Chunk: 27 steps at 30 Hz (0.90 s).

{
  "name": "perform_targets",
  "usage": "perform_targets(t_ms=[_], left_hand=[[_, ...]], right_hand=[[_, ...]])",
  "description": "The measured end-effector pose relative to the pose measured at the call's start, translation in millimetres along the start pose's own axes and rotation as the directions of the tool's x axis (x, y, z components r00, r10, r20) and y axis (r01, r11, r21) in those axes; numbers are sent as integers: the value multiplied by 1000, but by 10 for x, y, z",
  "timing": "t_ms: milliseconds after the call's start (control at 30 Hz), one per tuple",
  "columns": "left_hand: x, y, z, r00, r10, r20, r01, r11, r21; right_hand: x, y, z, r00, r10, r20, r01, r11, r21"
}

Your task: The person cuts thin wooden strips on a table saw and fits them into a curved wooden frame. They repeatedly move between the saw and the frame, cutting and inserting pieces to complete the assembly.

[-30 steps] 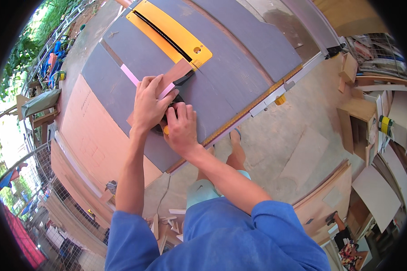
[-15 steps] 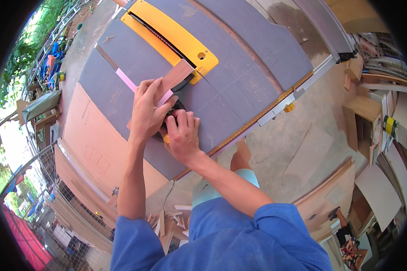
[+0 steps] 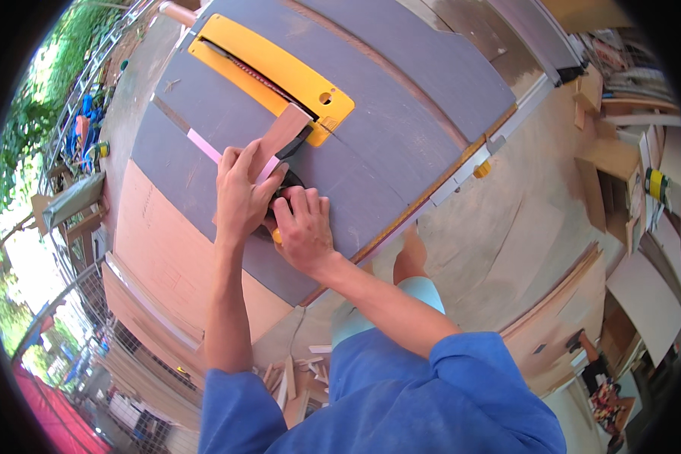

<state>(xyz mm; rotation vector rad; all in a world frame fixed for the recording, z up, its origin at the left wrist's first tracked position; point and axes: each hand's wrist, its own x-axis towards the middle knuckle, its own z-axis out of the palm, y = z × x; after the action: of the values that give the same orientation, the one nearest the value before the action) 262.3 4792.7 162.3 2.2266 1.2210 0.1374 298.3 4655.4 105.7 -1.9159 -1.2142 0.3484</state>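
Observation:
A grey table-saw top (image 3: pixel 378 174) carries a long yellow insert plate (image 3: pixel 280 68) with a dark slot down its middle. My left hand (image 3: pixel 240 193) is closed over a short reddish-brown wood piece (image 3: pixel 284 130), whose far end reaches the near end of the yellow plate. This piece rests against a black miter gauge (image 3: pixel 293 178), which lies partly under both hands. My right hand (image 3: pixel 304 227) grips the gauge on its near side, its fingers curled; a bit of yellow (image 3: pixel 277 236) shows beside them. A pale pink-lilac strip (image 3: pixel 204 145) sticks out left of my left hand.
Brown board (image 3: pixel 159 234) adjoins the saw's left side. A metal rail (image 3: pixel 461 181) runs along the near edge. Wood offcuts (image 3: pixel 291 378) lie on the floor below. Sheets and cabinets (image 3: pixel 609 189) stand at right, where another person (image 3: pixel 601 393) is partly visible.
The whole view has shifted slightly, with the saw top sliding up and left in the picture. Both hands, the wood piece and the gauge keep nearly the same place on the table.

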Motion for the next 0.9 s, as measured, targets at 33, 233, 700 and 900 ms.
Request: perform_targets(t_ms=[33,233,700,900], left_hand=[[-8,-1,-3,1000,-13,0,13,1000,-4],[48,-21,-14,1000,-3,-8,4,1000,28],[111,-58,-1,999,17,-34,-16,999,32],[70,25,-20,1000,5,-10,-4,997,78]], right_hand=[[-3,3,1,1000,5,3,-5,1000,3],[32,-25,19,999,37,-37,-36,999,29],[41,0,66,996,37,-80,-30,996,88],[-23,47,43,996,1,-94,14,988,154]])
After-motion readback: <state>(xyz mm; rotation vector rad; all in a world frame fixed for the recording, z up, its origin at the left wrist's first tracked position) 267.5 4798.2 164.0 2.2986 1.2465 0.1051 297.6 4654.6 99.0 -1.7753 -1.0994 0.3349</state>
